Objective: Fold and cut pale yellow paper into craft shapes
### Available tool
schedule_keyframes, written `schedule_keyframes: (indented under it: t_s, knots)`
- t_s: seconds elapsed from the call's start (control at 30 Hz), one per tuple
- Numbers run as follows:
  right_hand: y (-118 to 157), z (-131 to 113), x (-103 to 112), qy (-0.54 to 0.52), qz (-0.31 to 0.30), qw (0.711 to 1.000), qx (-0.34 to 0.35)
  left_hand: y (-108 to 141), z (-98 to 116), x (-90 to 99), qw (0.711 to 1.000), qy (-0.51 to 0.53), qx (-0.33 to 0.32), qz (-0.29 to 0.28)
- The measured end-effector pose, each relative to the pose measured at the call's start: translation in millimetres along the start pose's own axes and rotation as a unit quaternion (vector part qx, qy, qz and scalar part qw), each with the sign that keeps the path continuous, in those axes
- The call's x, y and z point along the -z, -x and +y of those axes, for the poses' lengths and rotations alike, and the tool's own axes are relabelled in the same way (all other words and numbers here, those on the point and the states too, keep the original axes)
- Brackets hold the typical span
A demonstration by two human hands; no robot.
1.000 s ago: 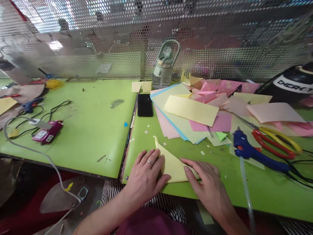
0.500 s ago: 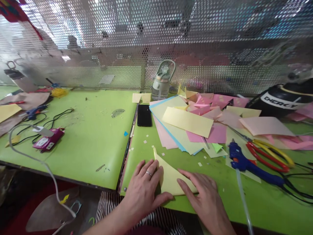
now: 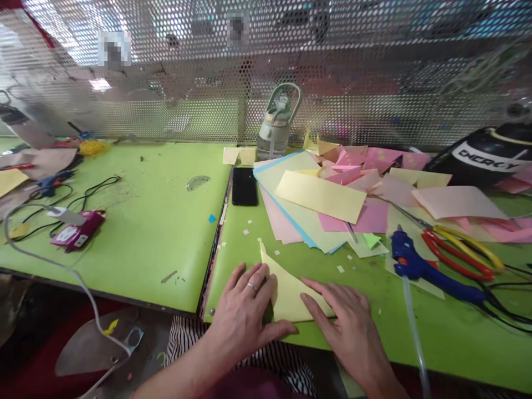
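A folded sheet of pale yellow paper (image 3: 291,293) lies on the green table near its front edge. My left hand (image 3: 247,305), with a ring on one finger, lies over the paper's left side, thumb stretched out along the lower edge. On the right side of the same sheet rests my right hand (image 3: 343,313), its thumb and forefinger apart on the paper. Both hands are flat and open, pressing on the paper rather than gripping it. The parts of the sheet under the palms are hidden.
Beyond the hands lie a black phone (image 3: 245,187), a water bottle (image 3: 274,133) and a pile of coloured papers (image 3: 320,197). To the right are a blue glue gun (image 3: 432,274) and red-and-yellow-handled scissors (image 3: 461,255). A purple power strip (image 3: 78,230) sits at the left.
The whole view has shifted slightly, so the table and objects appear a little higher in the picture. My hands keep the same place on the paper.
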State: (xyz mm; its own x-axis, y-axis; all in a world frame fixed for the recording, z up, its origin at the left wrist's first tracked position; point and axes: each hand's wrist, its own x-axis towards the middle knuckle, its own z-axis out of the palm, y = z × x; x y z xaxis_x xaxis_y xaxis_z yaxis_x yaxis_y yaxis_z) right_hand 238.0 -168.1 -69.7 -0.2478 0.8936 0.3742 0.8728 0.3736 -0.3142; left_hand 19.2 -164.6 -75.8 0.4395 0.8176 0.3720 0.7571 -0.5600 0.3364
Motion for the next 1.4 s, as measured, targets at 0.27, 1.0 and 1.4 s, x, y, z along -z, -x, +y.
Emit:
schedule_keyframes:
  t_s: [0.27, 1.0, 1.4]
  knots:
    - [-1, 5, -4, 0.005, 0.01, 1.0, 0.02, -3, 0, 0.1, 1.0, 0.001, 0.005, -0.012]
    - [-2, 2, -1, 0.0, 0.011, 1.0, 0.009, -4, 2, 6.1, 0.999, 0.004, 0.015, -0.032]
    - [-3, -4, 5, -0.039, -0.041, 0.998, -0.039, -5, 0, 11.3, 0.999, 0.027, 0.024, -0.035]
